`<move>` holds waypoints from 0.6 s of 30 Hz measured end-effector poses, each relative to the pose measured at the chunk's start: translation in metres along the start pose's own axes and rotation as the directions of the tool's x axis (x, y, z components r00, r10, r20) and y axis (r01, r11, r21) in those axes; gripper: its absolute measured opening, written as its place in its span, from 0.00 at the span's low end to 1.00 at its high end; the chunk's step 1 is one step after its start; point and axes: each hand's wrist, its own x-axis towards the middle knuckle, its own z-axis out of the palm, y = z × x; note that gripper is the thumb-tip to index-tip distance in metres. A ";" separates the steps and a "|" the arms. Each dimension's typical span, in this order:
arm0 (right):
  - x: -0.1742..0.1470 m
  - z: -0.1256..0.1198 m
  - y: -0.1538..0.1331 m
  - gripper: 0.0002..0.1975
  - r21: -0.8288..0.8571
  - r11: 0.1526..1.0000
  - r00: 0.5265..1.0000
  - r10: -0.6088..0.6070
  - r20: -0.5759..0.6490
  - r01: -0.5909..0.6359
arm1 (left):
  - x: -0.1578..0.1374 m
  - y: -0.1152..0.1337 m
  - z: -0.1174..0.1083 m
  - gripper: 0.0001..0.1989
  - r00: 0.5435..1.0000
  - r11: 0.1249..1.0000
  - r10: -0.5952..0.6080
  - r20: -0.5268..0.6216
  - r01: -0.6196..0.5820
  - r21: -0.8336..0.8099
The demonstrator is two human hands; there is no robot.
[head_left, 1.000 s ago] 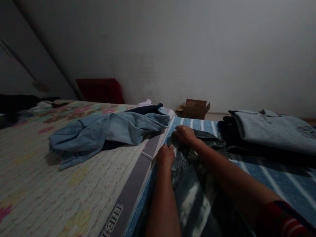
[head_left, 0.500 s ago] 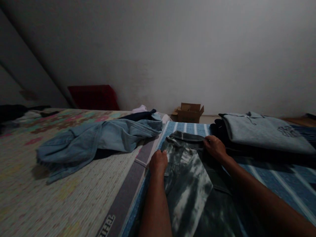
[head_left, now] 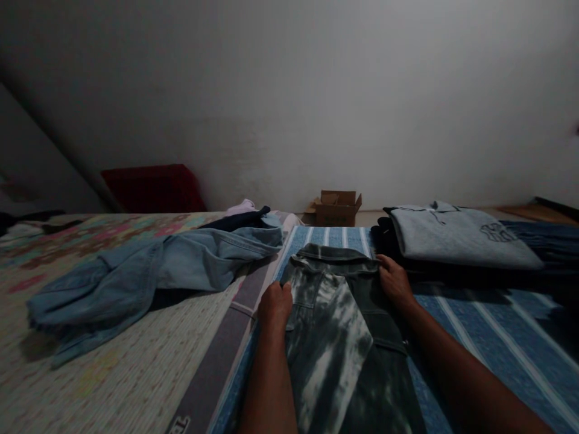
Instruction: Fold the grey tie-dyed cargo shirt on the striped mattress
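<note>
L hand (head_left: 274,307) & R hand (head_left: 395,281) pinch the tie-dye jacket (head_left: 335,343) at opp. sides, and imo equal pull smooths best.

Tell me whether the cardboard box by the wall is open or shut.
Open: the cardboard box shows raised and splayed flaps at its top.

Head camera: I am looking out from the person's own head, forward and down.
Wall (head_left: 289,114): I am facing it almost squarely; it is filling the upper half.
Tie-dyed garment (head_left: 346,343): it is lying close below me, running off the bottom edge.
Hands: I am viewing the left hand (head_left: 274,307) and right hand (head_left: 395,282) from behind, nearby.
Cardboard box (head_left: 337,212): it is sitting farther off, near mid-view.
</note>
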 end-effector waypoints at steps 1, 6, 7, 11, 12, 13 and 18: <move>-0.001 0.000 0.003 0.23 0.014 1.000 1.000 -0.004 0.011 0.004 | 0.001 0.000 0.000 0.17 1.000 1.000 0.001 0.001 -0.001 -0.001; -0.004 0.001 0.007 0.25 -0.005 1.000 0.998 -0.021 0.056 0.021 | 0.000 0.001 0.002 0.16 0.999 1.000 -0.029 -0.019 0.029 -0.009; -0.005 0.001 0.006 0.25 -0.029 0.999 0.999 -0.013 0.049 0.014 | -0.002 0.003 0.001 0.15 0.998 0.999 -0.035 -0.046 0.035 -0.005; -0.008 0.004 0.001 0.25 -0.136 0.991 1.000 0.012 0.007 -0.011 | -0.021 0.023 -0.005 0.13 0.968 0.996 0.035 -0.247 -0.012 0.093; -0.009 0.004 0.001 0.25 -0.155 0.988 1.000 0.014 0.000 -0.014 | -0.025 0.031 -0.007 0.13 0.958 0.991 0.089 -0.272 -0.059 0.117; -0.009 0.004 0.001 0.25 -0.168 0.986 1.000 0.014 -0.002 -0.015 | -0.028 0.039 -0.008 0.13 0.951 0.982 0.157 -0.265 -0.123 0.141; -0.011 0.004 0.000 0.25 -0.169 0.986 1.000 -0.002 0.000 0.002 | -0.020 0.084 0.003 0.13 0.896 0.884 0.436 -0.079 -0.411 0.221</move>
